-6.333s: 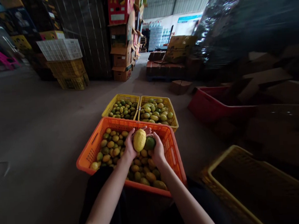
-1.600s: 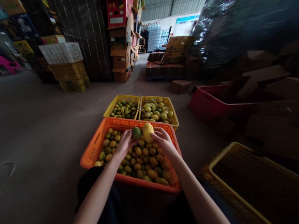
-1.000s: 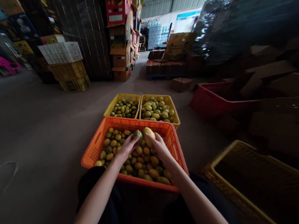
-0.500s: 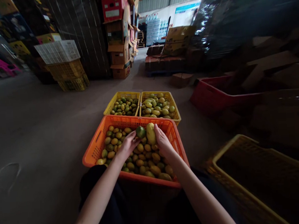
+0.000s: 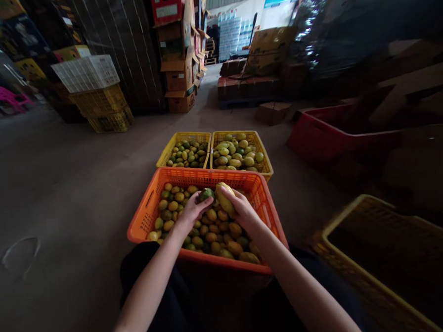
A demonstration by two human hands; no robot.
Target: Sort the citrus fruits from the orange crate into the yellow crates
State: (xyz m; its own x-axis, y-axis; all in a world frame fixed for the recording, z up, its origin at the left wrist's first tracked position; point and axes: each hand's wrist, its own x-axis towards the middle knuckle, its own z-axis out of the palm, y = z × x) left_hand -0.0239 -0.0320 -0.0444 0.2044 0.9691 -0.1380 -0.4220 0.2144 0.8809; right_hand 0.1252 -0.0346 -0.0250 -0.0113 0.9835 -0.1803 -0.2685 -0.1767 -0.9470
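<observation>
My left hand (image 5: 194, 208) has its fingers wrapped round a dark green, roundish lemon (image 5: 207, 194). My right hand (image 5: 242, 206) grips a larger, elongated yellow lemon (image 5: 225, 198), held at a tilt close beside the green one. Both fruits are above an orange plastic crate (image 5: 145, 209) that stands between my knees. Inside it lie many yellow and green lemons (image 5: 211, 237), partly covered by my hands and forearms.
Behind the orange crate, a left yellow crate (image 5: 164, 151) and a right yellow crate (image 5: 266, 163) hold larger and smaller fruit. A yellow crate (image 5: 343, 216) stands at my right, with a red bin (image 5: 312, 136) beyond. Stacked cartons (image 5: 178, 81) stand farther back.
The yellow lemon has tipped from upright to slanted as my right hand closed further over it. My left fingers now cover more of the green lemon. The view has shifted slightly.
</observation>
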